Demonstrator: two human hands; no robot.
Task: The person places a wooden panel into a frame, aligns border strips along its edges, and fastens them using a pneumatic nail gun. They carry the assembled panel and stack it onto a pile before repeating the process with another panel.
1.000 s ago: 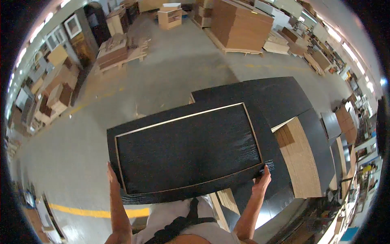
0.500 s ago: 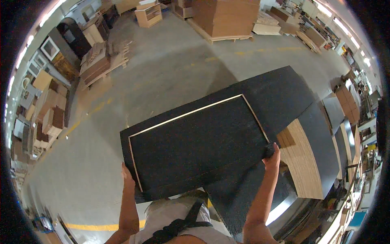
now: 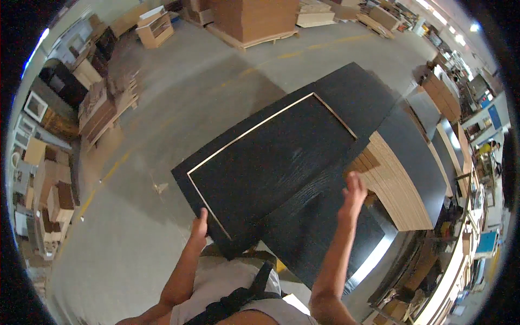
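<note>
A large black panel [image 3: 260, 157] with a pale thin strip set in it as a rectangular outline lies tilted in front of me, its far right part over other dark boards. My left hand [image 3: 200, 228] grips its left edge near my body, thumb up along the side; its other fingers are partly hidden. My right hand [image 3: 353, 194] is raised off the panel, fingers stretched, with nothing seen in it. Below that hand lies another black board [image 3: 330, 238] with a shiny near edge.
A stack of boards with pale layered edges [image 3: 398, 187] stands to the right, next to more dark boards. Ahead on the floor is a big brown stack [image 3: 252, 21] on a pallet. Pallets, wooden pieces and a small cabinet [image 3: 154, 30] line the left and back.
My right hand has let go of the panel's right side and opened. The panel has turned so its left end sits nearer my body, with my left hand still on it.
</note>
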